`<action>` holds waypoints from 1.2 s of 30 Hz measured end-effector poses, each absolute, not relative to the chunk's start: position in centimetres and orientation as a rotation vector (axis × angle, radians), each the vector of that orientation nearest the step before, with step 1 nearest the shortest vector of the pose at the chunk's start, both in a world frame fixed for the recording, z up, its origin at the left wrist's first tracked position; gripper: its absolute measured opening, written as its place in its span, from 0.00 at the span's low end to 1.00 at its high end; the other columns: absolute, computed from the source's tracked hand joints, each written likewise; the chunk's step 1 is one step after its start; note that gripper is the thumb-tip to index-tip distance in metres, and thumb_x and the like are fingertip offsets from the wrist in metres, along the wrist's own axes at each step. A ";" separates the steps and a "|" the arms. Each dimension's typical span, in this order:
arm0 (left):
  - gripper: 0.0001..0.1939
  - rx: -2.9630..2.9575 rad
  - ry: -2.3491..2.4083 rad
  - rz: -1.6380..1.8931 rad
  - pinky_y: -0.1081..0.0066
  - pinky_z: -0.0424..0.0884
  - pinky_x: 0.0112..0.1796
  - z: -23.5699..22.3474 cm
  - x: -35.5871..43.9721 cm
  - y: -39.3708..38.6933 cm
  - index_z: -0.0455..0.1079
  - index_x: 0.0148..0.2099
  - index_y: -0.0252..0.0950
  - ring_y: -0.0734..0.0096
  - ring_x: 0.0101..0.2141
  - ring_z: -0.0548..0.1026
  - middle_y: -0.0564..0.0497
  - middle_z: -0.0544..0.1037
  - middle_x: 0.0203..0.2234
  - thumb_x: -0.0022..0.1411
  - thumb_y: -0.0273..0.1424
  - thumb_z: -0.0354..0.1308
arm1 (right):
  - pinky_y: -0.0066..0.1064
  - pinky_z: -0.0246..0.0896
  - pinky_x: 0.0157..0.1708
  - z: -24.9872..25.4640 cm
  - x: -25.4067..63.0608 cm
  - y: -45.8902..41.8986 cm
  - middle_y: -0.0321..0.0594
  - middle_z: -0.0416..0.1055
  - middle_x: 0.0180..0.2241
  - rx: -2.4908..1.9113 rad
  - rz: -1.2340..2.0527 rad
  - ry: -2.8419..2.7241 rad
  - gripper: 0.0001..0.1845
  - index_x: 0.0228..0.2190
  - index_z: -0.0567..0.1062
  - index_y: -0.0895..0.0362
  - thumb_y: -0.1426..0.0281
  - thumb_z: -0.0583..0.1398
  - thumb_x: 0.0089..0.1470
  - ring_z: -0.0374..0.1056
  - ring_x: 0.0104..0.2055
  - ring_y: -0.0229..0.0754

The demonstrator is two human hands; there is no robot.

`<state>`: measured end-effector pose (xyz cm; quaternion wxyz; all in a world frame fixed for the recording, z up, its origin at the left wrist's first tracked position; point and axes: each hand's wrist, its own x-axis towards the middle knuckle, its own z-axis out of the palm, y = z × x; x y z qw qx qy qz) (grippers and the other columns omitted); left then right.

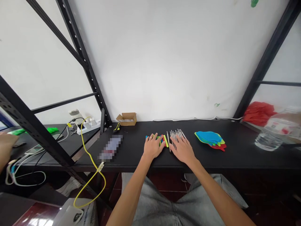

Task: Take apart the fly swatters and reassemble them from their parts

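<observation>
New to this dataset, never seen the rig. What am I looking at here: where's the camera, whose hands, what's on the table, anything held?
There is no machine: a person works bare-handed, and the single picture comes from a camera on their head, looking down at a black table. The left hand lies flat on a row of coloured sticks; the right hand lies flat on a row of thin grey rods. Neither hand grips anything. To the right sit a stack of coloured flat pieces and a water bottle; at the back, a small cardboard box. Another person's hand shows at the far left edge.
</observation>
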<state>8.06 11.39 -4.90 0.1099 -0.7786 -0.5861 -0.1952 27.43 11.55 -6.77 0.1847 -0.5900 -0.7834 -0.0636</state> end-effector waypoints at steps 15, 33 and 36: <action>0.29 -2.103 -1.919 -0.626 0.48 0.58 0.57 -5.0 8.5 10.7 0.63 0.64 0.49 0.44 0.62 0.58 0.47 0.60 0.65 0.68 0.52 0.41 | 0.56 0.33 0.61 -6.7 27.3 11.4 0.47 0.53 0.66 -1.748 -0.185 -2.144 0.35 0.63 0.62 0.49 0.47 0.43 0.62 0.44 0.67 0.62; 0.28 -2.173 -2.086 -1.178 0.59 0.62 0.57 -4.3 6.1 11.3 0.59 0.66 0.41 0.54 0.64 0.58 0.44 0.60 0.65 0.71 0.47 0.38 | 0.48 0.48 0.59 -5.8 27.9 11.0 0.47 0.60 0.62 -1.658 -0.106 -1.883 0.29 0.58 0.69 0.55 0.56 0.45 0.64 0.52 0.64 0.59; 0.24 -2.068 -2.158 -1.294 0.66 0.66 0.52 -4.0 4.2 11.2 0.67 0.60 0.37 0.60 0.56 0.69 0.42 0.71 0.56 0.71 0.41 0.39 | 0.41 0.55 0.56 -5.4 28.8 11.3 0.46 0.67 0.57 -1.550 -0.059 -1.776 0.25 0.54 0.73 0.56 0.60 0.47 0.63 0.58 0.60 0.53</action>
